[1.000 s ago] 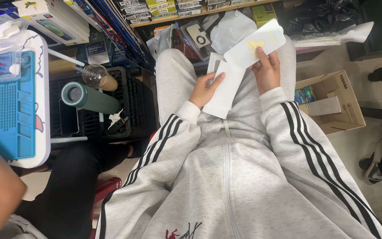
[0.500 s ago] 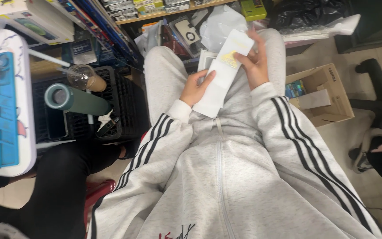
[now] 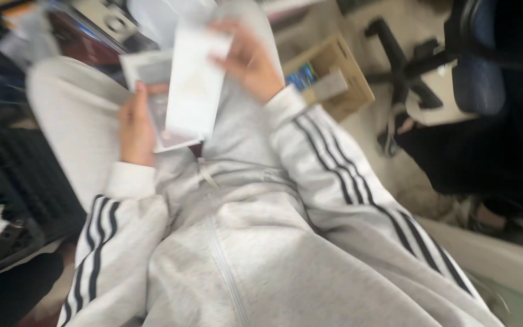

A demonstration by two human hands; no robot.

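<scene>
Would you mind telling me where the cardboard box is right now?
In the head view the cardboard box sits on the floor at upper centre-right, just beyond the right hand and left of the office chair base.

One camera only, worn on the head, looks steeply down along the grey jacket (image 3: 261, 242) to the lap; it is near the hands, tilted, and the picture is blurred, with floor (image 3: 394, 163) at right

A white flat packet (image 3: 194, 85) overlaps a grey one (image 3: 152, 91); brown cardboard box (image 3: 340, 72) stands beside.
</scene>
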